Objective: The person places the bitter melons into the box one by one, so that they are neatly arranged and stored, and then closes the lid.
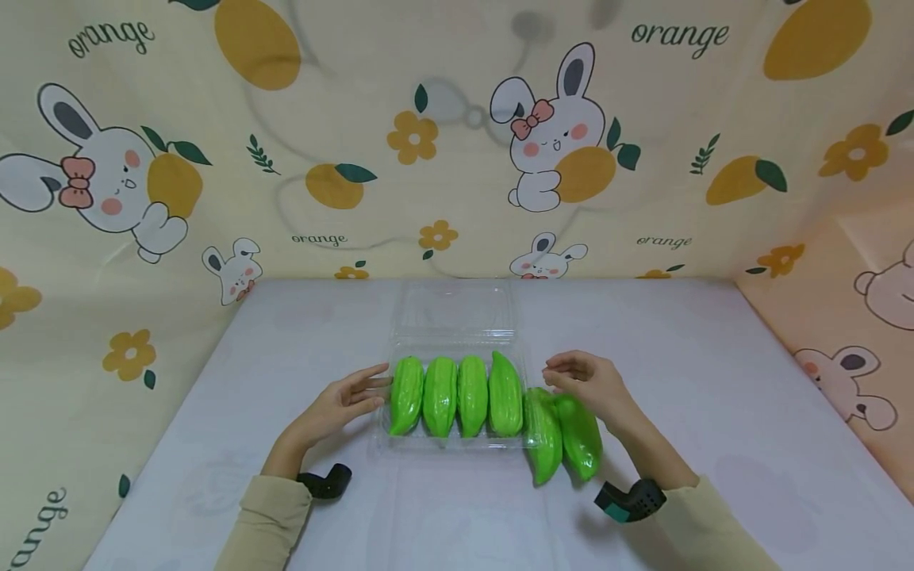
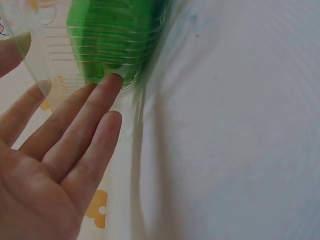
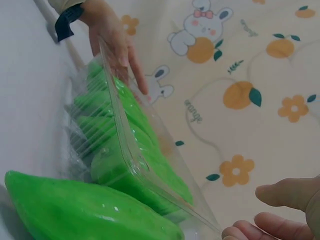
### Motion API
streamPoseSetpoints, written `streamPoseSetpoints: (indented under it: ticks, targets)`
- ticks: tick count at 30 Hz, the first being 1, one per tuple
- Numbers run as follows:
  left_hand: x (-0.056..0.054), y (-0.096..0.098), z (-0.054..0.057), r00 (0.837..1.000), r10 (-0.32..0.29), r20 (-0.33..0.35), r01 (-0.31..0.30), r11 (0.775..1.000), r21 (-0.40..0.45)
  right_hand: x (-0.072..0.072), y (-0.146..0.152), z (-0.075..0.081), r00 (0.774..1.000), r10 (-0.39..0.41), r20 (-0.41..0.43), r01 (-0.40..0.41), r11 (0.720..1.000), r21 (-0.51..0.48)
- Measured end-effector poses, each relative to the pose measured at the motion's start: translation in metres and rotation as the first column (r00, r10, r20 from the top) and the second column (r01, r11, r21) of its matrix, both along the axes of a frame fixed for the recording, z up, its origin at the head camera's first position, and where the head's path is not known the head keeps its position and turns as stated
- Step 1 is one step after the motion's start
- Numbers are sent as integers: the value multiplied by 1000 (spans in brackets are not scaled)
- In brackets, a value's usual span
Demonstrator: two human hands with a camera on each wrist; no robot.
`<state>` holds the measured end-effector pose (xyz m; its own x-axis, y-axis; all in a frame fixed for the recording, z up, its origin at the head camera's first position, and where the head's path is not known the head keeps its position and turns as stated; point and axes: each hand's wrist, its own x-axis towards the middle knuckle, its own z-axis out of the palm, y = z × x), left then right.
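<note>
A clear plastic clamshell box (image 1: pixel 457 444) lies with its lid (image 1: pixel 455 311) thrown back, away from me. Inside it, several glossy green pointed fruits (image 1: pixel 439 395), like imitation ones, stand in a row. Two more such fruits, a nearer one (image 1: pixel 544 444) and one beside it (image 1: pixel 581 440), lie outside against the box's right end. My left hand (image 1: pixel 344 403) is at the left end, straight fingertips (image 2: pixel 112 82) against or very close to the ribbed wall. Over the loose fruits hovers my right hand (image 1: pixel 591 387), fingers loosely bent, holding nothing; its fingertips (image 3: pixel 235 231) are near the box's rim.
White cloth covers the table (image 1: pixel 300 325). A printed curtain (image 1: pixel 457 159) with rabbits and oranges hangs along the back and sides. Each wrist carries a black device, one on the left (image 1: pixel 330 481) and one on the right (image 1: pixel 631 501).
</note>
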<state>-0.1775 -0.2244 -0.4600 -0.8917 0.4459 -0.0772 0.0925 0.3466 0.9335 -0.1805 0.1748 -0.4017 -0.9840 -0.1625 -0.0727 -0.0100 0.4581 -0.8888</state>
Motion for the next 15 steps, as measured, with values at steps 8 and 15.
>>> streamPoseSetpoints:
  ticks: [8,15]
  targets:
    - [0,-1,0,1000,-20,-7,20,1000,15,4,16,-1,999,-50,9,49,998,35]
    - [-1,0,-1,1000,0,4,0,1000,-1,6,29,-2,997,-82,16,81,996,38]
